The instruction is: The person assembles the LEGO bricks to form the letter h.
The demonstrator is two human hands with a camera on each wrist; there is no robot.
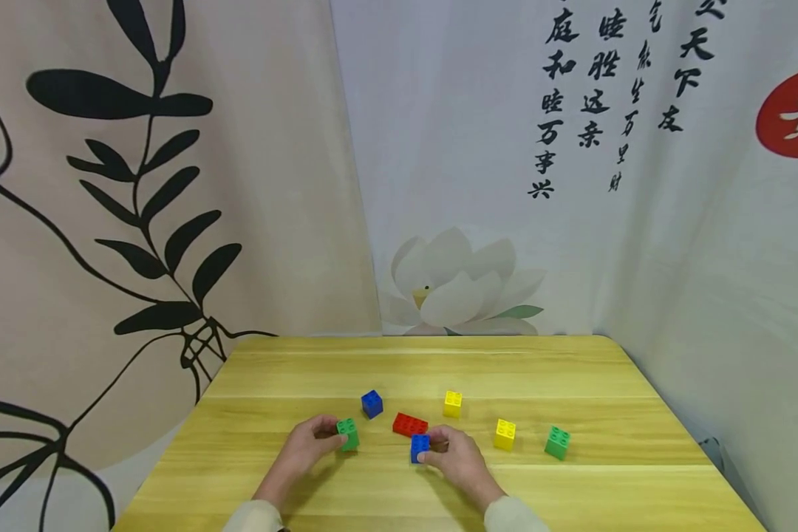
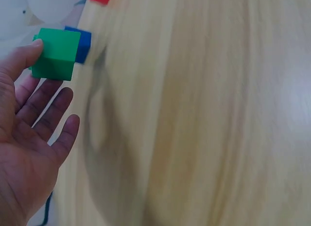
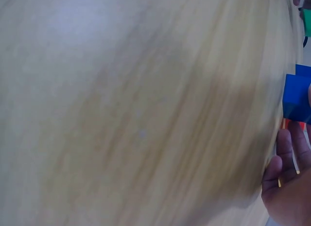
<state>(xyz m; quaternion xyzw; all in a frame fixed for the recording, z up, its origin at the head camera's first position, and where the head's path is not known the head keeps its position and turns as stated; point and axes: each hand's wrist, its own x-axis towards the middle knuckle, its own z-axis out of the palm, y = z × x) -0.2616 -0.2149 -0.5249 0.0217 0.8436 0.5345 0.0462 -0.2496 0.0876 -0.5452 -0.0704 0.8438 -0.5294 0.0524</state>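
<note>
The left hand (image 1: 309, 447) pinches a green block (image 1: 348, 434) between thumb and fingers. In the left wrist view that hand (image 2: 36, 119) holds the green block (image 2: 56, 53) by its edge, the other fingers loosely spread. The right hand (image 1: 462, 462) pinches a blue block (image 1: 420, 448), just in front of a red block (image 1: 409, 424) on the table. In the right wrist view the blue block (image 3: 296, 97) is at the right edge, above the fingers of the right hand (image 3: 291, 177). Shadows lie on the table under both hands.
Behind the hands, a second blue block (image 1: 372, 404) and a yellow block (image 1: 452, 404) stand on the wooden table (image 1: 292, 369). Another yellow block (image 1: 505, 434) and a green block (image 1: 557, 442) are right of the right hand. Printed curtains hang behind.
</note>
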